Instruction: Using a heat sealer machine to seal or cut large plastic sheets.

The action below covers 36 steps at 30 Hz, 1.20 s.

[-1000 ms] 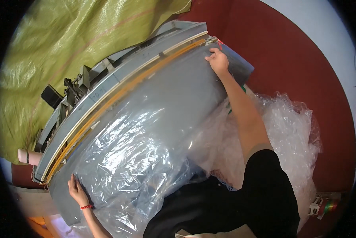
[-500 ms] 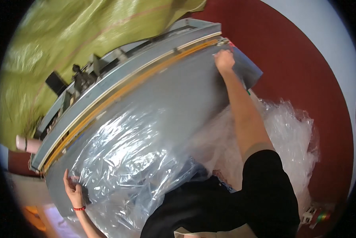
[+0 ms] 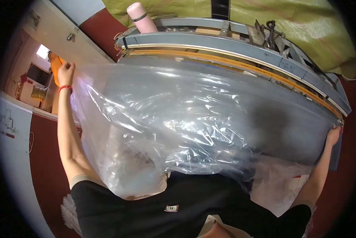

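Note:
A wide sheet of clear plastic film [image 3: 186,115] stretches between my two outspread hands, wrinkled and shiny across its middle. My left hand [image 3: 66,74], with a red cord bracelet on the wrist, is raised at the far left and closed on the film's corner. At the right end of a grey flat surface [image 3: 265,95], my right hand [image 3: 333,135] is closed round the film's edge, close beside the end of an orange strip [image 3: 241,65]. That strip runs along the front of a long grey metal frame [image 3: 209,43]. The near part of the film hangs against my body.
A pink bottle [image 3: 142,19] stands at the frame's left end. Clamp-like metal parts [image 3: 270,35] sit on its right part. Yellow-green woven sheeting [image 3: 297,22] covers the back. An open door [image 3: 73,29] is at the left; bunched plastic [image 3: 70,214] lies at the lower left.
My view has swung left. My left hand has risen from beside the surface and now pulls the film's left side out. My right hand stays at the surface's right end.

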Each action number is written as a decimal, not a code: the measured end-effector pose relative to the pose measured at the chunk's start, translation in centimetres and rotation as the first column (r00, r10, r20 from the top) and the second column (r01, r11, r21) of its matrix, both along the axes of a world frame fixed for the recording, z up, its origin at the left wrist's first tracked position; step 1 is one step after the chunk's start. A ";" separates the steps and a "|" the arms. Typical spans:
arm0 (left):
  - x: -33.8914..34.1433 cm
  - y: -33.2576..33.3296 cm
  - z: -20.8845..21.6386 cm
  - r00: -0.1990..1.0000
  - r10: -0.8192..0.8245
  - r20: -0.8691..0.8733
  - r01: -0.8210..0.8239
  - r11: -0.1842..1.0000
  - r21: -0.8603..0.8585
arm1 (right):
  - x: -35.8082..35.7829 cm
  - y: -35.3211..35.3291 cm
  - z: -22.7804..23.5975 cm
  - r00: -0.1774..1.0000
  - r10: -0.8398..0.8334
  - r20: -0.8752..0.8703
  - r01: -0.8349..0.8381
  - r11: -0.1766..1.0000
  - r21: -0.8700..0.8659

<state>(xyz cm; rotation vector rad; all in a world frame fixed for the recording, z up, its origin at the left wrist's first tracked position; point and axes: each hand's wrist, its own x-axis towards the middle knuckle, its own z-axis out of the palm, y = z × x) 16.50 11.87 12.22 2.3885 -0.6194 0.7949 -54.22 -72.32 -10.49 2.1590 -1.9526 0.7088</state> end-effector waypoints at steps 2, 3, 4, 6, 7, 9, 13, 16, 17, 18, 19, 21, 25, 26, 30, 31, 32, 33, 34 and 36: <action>-5.7 -9.8 0.3 0.874 -0.021 0.485 0.018 1.000 0.012 | -1.2 -0.2 0.4 0.996 -0.085 -0.010 0.086 0.996 0.023; -9.3 -14.1 -0.8 0.808 -0.137 0.573 0.163 0.987 0.007 | -2.2 -0.1 0.6 0.995 -0.096 -0.014 0.097 0.995 0.016; -12.1 -15.5 -4.0 0.916 -0.132 0.379 0.093 0.988 0.122 | -3.0 -0.1 0.4 0.993 -0.116 -0.021 0.116 0.993 -0.015; -13.4 -15.9 -10.9 0.880 -0.470 0.071 0.410 0.827 0.385 | -2.9 -0.6 -0.3 0.994 -0.106 -0.025 0.106 0.994 -0.009; -13.3 -16.6 -13.6 0.840 -0.526 -0.136 0.537 0.767 0.351 | -3.1 -0.8 -0.5 0.995 -0.095 -0.022 0.095 0.995 -0.009; -12.1 -15.7 -17.9 0.869 -0.427 -0.248 0.491 0.805 0.333 | -1.6 0.0 -0.2 0.997 -0.072 -0.023 0.071 0.996 -0.045; -9.6 -16.7 -18.6 0.866 -0.391 -0.313 0.485 0.811 0.328 | -3.3 -1.0 -0.8 0.992 -0.124 -0.018 0.123 0.991 -0.043; -8.7 -17.9 -18.6 0.917 -0.319 -0.241 0.397 0.801 0.448 | -4.4 -1.5 -1.1 0.996 -0.074 -0.054 0.072 0.996 -0.045; -8.2 -18.3 -18.7 0.926 -0.312 -0.212 0.376 0.812 0.447 | -4.7 -1.6 -1.3 0.996 -0.075 -0.051 0.072 0.996 -0.046; -7.8 -18.6 -18.8 0.934 -0.305 -0.186 0.357 0.821 0.445 | -5.1 -1.7 -1.5 0.999 -0.032 -0.041 0.029 0.996 -0.085; -7.6 -19.1 -18.6 0.933 -0.310 -0.184 0.360 0.821 0.442 | -5.8 -2.0 -1.5 0.999 0.008 -0.033 -0.012 0.992 -0.128; -7.4 -20.2 -18.1 0.952 -0.271 -0.142 0.306 0.848 0.434 | -7.4 -1.8 -1.4 0.998 0.042 0.057 -0.035 0.991 -0.127; -7.7 -22.2 -17.2 0.988 -0.140 -0.069 0.156 0.897 0.414 | -11.1 0.1 0.6 0.943 0.071 0.326 -0.045 0.995 -0.087; -7.8 -22.4 -17.7 0.987 -0.127 0.103 0.094 0.957 0.275 | -10.7 1.2 1.4 0.945 0.060 0.320 -0.035 0.996 -0.084; -8.4 -22.6 -17.0 0.973 -0.218 -0.079 0.232 0.932 0.278 | -14.8 2.6 2.0 0.852 0.172 0.495 -0.091 0.979 -0.183; -9.0 -22.9 -16.9 0.974 -0.216 -0.073 0.228 0.911 0.344 | -15.7 2.6 2.2 0.870 0.122 0.478 -0.038 0.983 -0.181; -9.5 -23.1 -16.9 0.974 -0.215 -0.067 0.223 0.885 0.408 | -16.5 2.6 2.3 0.885 0.071 0.460 0.015 0.983 -0.181; -9.8 -23.7 -16.8 0.969 -0.239 -0.068 0.246 0.880 0.406 | -17.4 2.8 2.4 0.888 0.050 0.458 0.039 0.982 -0.183; -9.8 -24.1 -16.7 0.946 -0.281 -0.164 0.311 0.930 0.196 | -17.7 2.7 2.7 0.876 0.036 0.480 0.058 0.982 -0.178; -9.6 -24.4 -16.3 0.919 -0.323 -0.224 0.296 0.944 -0.147 | -14.5 3.9 4.8 0.825 0.054 0.563 0.049 0.985 -0.168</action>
